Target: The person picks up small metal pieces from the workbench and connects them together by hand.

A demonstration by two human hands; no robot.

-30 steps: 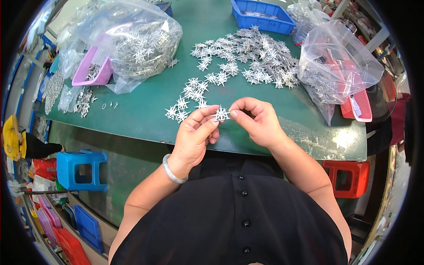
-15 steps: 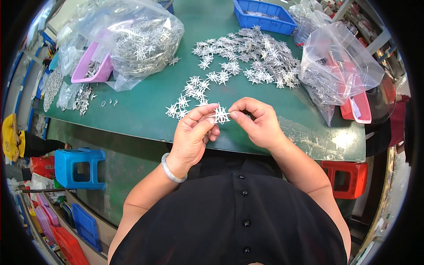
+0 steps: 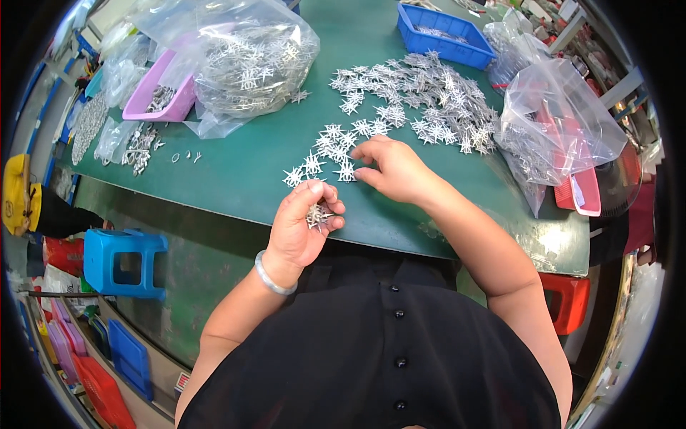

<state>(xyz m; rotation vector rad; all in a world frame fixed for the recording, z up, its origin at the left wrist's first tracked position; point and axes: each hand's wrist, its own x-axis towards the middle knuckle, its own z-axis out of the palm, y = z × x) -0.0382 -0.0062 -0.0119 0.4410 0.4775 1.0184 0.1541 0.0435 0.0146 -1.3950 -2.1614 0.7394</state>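
Note:
Several spiky silver star-shaped metal pieces [image 3: 319, 217] are cupped in my left hand [image 3: 294, 227], whose fingers curl round them near the table's front edge. To the right, my right hand [image 3: 396, 170] reaches over the table with thumb and fingers apart and nothing between them. Just beside its fingertips lies a single star-shaped piece [image 3: 346, 171]. A loose trail of matching pieces [image 3: 333, 142] runs from there back to a large heap [image 3: 450, 107] of them.
At the back left, a big clear bag [image 3: 250, 79] full of pieces stands by a pink-purple bin [image 3: 171, 107]. A blue tray [image 3: 446, 37] sits at the back. On the right are another clear bag [image 3: 532, 139] and a red basket [image 3: 587, 187]. A blue stool [image 3: 125, 261] stands left.
My hands have come apart. The right one let go of the star-shaped piece and moved toward the trail; the left drew down, its fingers curled round several pieces. The view has shifted slightly.

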